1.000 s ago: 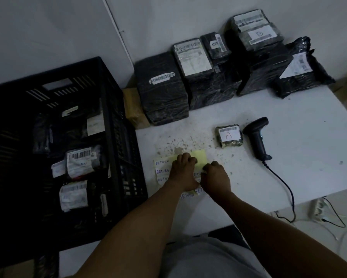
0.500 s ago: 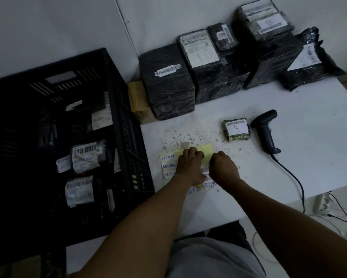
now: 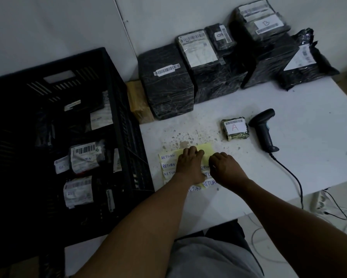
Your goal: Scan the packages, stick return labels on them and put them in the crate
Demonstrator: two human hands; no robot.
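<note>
Pressing flat with straight fingers, the left hand (image 3: 189, 167) holds down the yellow label sheet (image 3: 205, 152) on the desk (image 3: 289, 157); the right hand (image 3: 224, 167), fingers curled, picks at its right edge. Package A (image 3: 235, 128) lies farther right beside the scanner (image 3: 263, 129); the crate (image 3: 116, 117) stands left.

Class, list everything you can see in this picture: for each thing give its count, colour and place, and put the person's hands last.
crate: one, black, left of the table, holding labelled packages.
table: one, white, centre and right.
large packages: several, black wrap with white barcode labels, along the table's back edge by the wall.
small package marked A: one, dark with white label, mid-table.
scanner: one, black, corded, right of the small package.
return labels: several, white on a yellow sheet, at the table's front.
tan parcel: one, between crate and packages.
left hand: on the label sheet.
right hand: beside it, on the labels.
</note>
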